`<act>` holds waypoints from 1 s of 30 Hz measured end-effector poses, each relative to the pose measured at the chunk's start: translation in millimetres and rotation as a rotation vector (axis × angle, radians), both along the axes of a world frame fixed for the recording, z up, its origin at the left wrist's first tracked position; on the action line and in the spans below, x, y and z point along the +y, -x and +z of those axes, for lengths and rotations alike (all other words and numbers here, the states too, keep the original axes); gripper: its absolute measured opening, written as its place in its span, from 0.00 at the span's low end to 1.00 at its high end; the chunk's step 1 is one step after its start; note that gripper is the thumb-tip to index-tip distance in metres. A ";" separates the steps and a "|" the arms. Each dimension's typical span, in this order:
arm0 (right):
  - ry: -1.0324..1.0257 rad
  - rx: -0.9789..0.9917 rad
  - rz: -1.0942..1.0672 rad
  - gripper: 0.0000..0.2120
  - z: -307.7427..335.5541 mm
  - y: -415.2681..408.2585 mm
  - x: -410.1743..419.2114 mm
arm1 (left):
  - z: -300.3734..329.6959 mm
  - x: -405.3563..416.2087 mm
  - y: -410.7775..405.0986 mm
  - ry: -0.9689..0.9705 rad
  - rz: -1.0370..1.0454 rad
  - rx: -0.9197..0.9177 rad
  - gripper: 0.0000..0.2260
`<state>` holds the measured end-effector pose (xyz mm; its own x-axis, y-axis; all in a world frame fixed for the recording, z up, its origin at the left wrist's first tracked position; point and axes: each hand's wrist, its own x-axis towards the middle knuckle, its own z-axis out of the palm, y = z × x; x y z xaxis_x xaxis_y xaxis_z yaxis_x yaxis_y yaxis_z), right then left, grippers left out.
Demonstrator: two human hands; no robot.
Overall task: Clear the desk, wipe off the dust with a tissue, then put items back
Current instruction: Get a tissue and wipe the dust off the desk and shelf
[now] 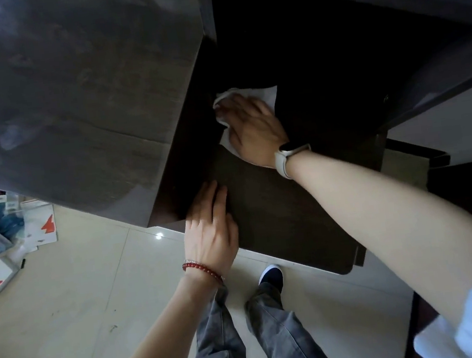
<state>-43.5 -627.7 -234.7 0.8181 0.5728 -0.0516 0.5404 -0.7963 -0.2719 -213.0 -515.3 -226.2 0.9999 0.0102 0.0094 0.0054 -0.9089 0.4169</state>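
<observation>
Down on the lower shelf (279,218) of the desk (67,95): tissue (266,96), white and crumpled, pinned flat under the right hand (255,128) near the shelf's back left corner, right beside the side panel. Palm down, fingers spread over it rather than pinching, probably to drag a wide patch across the wood in one pass. Left hand (210,230) holding nothing, fingers laid flat along the shelf's front left edge, looks like bracing while leaning in. Tissue edges poking out past the fingertips and the thumb side, pretty clean-looking, though too dark back there to tell about dust. Shelf bare, so wiping stage by the look of it. Off to the left on the floor (80,304), a pile of stuff (10,232), presumably what goes back later.
</observation>
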 end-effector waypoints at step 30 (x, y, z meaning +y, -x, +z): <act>0.088 0.057 -0.875 0.27 -10.2 -50.7 -88.5 | -2.4 -32.7 -77.4 -0.166 -0.125 0.086 0.21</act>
<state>7.2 -716.2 -244.8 0.9563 -0.2664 -0.1204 -0.2861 -0.9375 -0.1983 -135.6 -548.0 -228.6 0.9905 -0.1080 -0.0851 -0.0821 -0.9610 0.2641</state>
